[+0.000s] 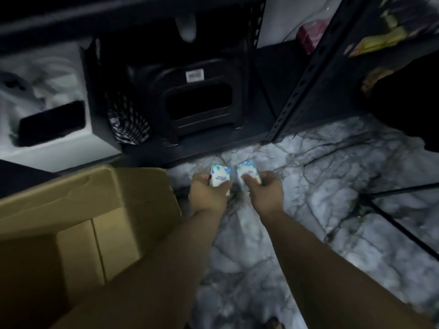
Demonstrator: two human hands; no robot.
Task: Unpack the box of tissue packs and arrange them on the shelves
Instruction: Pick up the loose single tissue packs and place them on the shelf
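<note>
Pretty dim shot, but both hands are out in front over the marble-look floor point(356, 210), each with one small tissue pack. The left hand point(207, 194) has its fingers curled round the left tissue pack point(221, 175), thumb lying across the pack's face. The right hand point(263, 192) grips the right tissue pack point(247, 173) the same way, thumb on top. The two packs sit side by side, nearly touching, white with blue-green print, held just off the floor right in front of the bottom shelf's front edge point(190, 153).

The cardboard box point(83, 210) is open on the floor to the left of the left forearm, flaps up; what I can see of its inside is bare cardboard, the rest is in shadow.

On the bottom shelf there's a black plastic stool point(197, 100) with a white sticker on it, and a striped bag or cloth point(128, 124) jammed beside its left leg. Further left, past the shelf's corner, is a white bin point(47, 115) with a dark handle slot. The slotted black shelf post point(301, 86) runs up diagonally on the right, with something red point(308, 38) behind it, too blurry to tell what.
</note>
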